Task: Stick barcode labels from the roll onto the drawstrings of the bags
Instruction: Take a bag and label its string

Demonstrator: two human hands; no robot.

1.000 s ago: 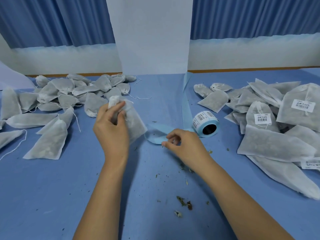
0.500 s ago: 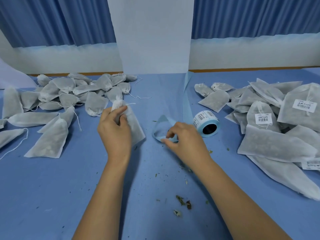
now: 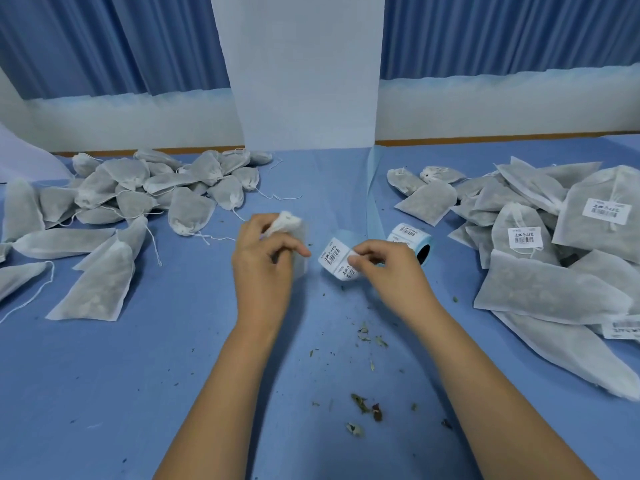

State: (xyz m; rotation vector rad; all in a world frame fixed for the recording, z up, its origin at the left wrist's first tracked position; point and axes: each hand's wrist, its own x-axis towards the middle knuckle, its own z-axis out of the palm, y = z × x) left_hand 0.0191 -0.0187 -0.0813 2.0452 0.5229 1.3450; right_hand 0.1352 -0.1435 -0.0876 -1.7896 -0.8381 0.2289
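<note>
Before us spreads the blue cloth-covered table [image 3: 104, 393]. At three o'clock we see a heap of labelled white mesh bags [image 3: 547, 292]; at ten o'clock, a heap of unlabelled white mesh bags [image 3: 131, 188]. Our left hand [image 3: 266, 271], at centre, curls its fingers round one white mesh drawstring bag [image 3: 287, 221], gathered neck poking up. Just beside it, our right hand [image 3: 391, 271] pinches between thumb and fingertips a strip of white barcode labels on blue backing [image 3: 334, 256], which runs to the small label roll [image 3: 412, 237] at two o'clock. Dried leaf crumbs [image 3: 363, 405] lie at six.

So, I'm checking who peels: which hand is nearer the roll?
Right. The right hand is just beside the roll, pinching its strip; the left hand holds a bag farther left.
</note>
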